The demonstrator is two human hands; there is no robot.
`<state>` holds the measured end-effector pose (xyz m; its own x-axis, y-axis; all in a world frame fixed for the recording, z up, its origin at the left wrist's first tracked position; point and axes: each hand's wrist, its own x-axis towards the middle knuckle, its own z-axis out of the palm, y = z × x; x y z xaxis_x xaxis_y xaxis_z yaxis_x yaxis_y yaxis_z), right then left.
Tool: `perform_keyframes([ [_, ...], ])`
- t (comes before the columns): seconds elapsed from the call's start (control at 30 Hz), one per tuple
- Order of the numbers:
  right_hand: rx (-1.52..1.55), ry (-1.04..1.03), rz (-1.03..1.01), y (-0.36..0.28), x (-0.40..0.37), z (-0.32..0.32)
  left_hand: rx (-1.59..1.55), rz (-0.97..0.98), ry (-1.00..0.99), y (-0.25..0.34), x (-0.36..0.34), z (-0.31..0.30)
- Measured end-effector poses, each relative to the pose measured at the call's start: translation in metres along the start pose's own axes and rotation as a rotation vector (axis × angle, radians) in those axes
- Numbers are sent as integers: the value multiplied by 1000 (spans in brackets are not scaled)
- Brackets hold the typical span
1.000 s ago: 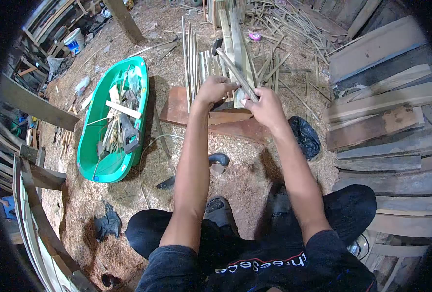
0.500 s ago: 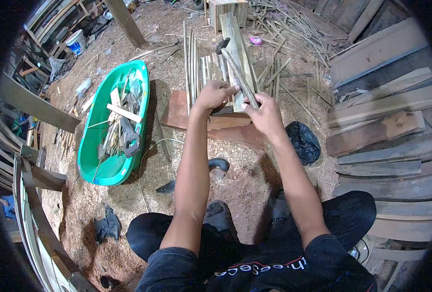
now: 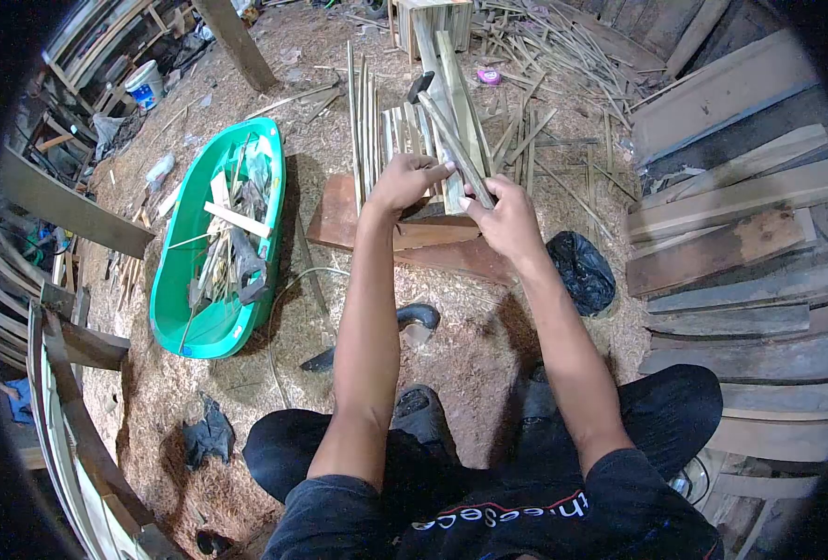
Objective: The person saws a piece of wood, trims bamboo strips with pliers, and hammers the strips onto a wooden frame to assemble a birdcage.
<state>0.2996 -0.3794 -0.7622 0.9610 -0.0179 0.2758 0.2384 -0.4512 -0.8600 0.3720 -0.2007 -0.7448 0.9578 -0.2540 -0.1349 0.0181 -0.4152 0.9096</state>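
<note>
A hammer with a dark head (image 3: 421,87) and a wooden handle (image 3: 458,145) slants over some pale wooden strips (image 3: 450,84). My right hand (image 3: 505,210) is closed round the lower end of that handle. Just left of it, my left hand (image 3: 408,183) is closed, thumb against fingers, above the strips; what it pinches, if anything, is too small to tell. Under the hands lie the lower ends of the strips and reddish-brown boards (image 3: 451,254). Thin upright-lying sticks (image 3: 362,131) are beyond my left hand.
On the left a green tub (image 3: 164,280) holds offcuts and a handsaw (image 3: 248,266). A black plastic bag (image 3: 582,273) lies right of my right forearm. A pink tape measure (image 3: 489,77) is farther back. Planks (image 3: 713,252) line the right side; a post (image 3: 235,42) stands behind.
The strips under the hammer have shifted, with their upper ends now spread apart. The hammer and both hands have moved very slightly left.
</note>
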Motion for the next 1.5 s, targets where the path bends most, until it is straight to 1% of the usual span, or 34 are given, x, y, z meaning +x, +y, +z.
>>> perform_keyframes([
  [0.33, -8, -13, 20, -4, 1, 0, -21, 19, -3, 1, 1, 0],
  [0.43, -47, -11, 20, -4, 1, 0, 11, 81, 16, -2, 1, 0],
  [0.47, -68, -10, 17, -4, 1, 1, 5, 75, 9, -3, 2, 0],
  [0.57, 6, -13, 40, -10, -1, 0, 1, 78, -3, -4, 3, 0],
  [0.67, 38, 19, 16, -6, -2, 2, 9, 110, 13, -11, 8, 1],
  [0.73, -14, 26, -2, -3, -2, 3, -14, 115, 30, -8, 5, 2],
  [0.83, -39, 22, 14, -3, -2, 3, -5, 1, 15, 10, -6, -1],
  [0.93, -47, 11, 28, -6, -1, 2, 20, 41, 9, 4, -1, 0],
  [1.03, -62, 9, 32, -5, -1, 2, 13, 97, 47, -2, 3, 2],
  [1.13, -85, 5, 59, -11, -2, 0, -13, 80, 45, -3, 3, 2],
  [1.23, -63, 8, 54, -6, -1, 2, 25, -4, -23, 5, -1, -1],
  [1.27, -48, 11, 46, -3, -1, 3, 10, 19, -17, 2, 1, 0],
  [1.37, -84, -2, 106, -12, -2, 1, -6, 76, 9, -8, 7, 2],
  [1.43, -141, 71, -31, -4, -1, 5, 23, 97, 39, -3, 4, 1],
  [1.47, -170, 108, -100, 1, 2, 7, 28, 72, 45, 0, 3, 0],
  [1.5, -159, 36, -2, -8, 6, 3, 32, 47, 50, 7, -1, 0],
])
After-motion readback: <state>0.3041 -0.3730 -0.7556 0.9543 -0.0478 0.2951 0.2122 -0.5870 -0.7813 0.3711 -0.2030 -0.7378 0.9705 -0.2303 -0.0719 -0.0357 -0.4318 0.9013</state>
